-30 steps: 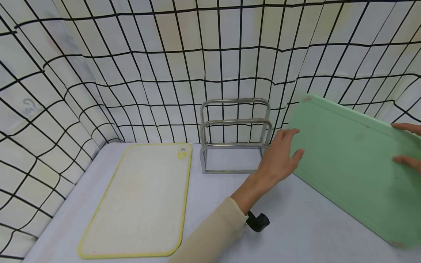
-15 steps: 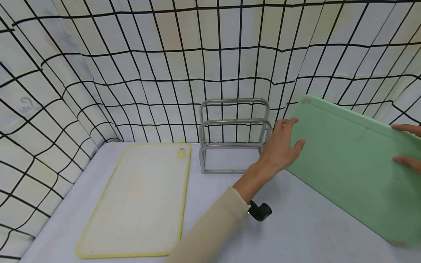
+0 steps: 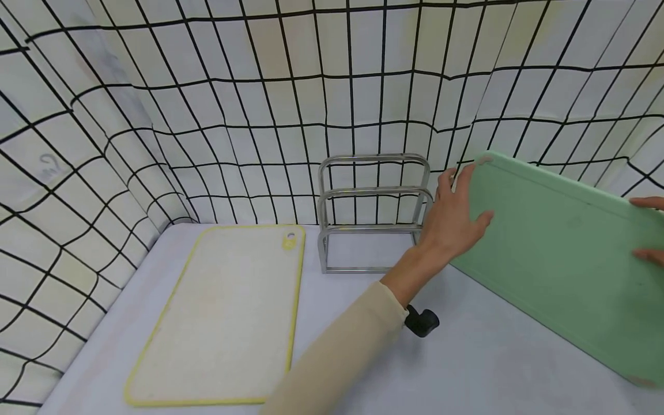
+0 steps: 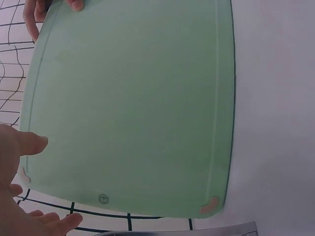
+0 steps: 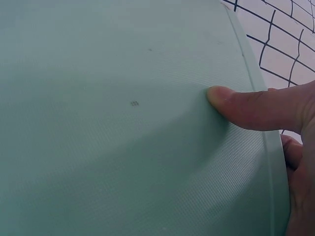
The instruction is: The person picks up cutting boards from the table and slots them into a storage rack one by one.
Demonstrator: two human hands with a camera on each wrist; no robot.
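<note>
A large green cutting board (image 3: 560, 265) stands tilted on its long edge at the right of the head view. My right hand (image 5: 275, 108) grips its upper edge, thumb on the near face and fingers behind. Beside the board's left end is my left hand (image 3: 451, 222), fingers loosely spread. In the left wrist view its thumb (image 4: 33, 143) overlaps the board's corner, and the other fingers extend past the end. Just left of that hand stands a steel wire rack (image 3: 373, 192) with several upright loops, nothing in its slots.
A white cutting board with a yellow rim (image 3: 218, 317) lies flat on the white table (image 3: 467, 369) at the left. Black wire grid panels (image 3: 290, 104) over white sheeting enclose the back and left side. A black wrist mount (image 3: 422, 321) hangs under my left wrist.
My left hand has moved up along the board's left end, its fingers spreading apart. The green board and my right hand hold almost the same place.
</note>
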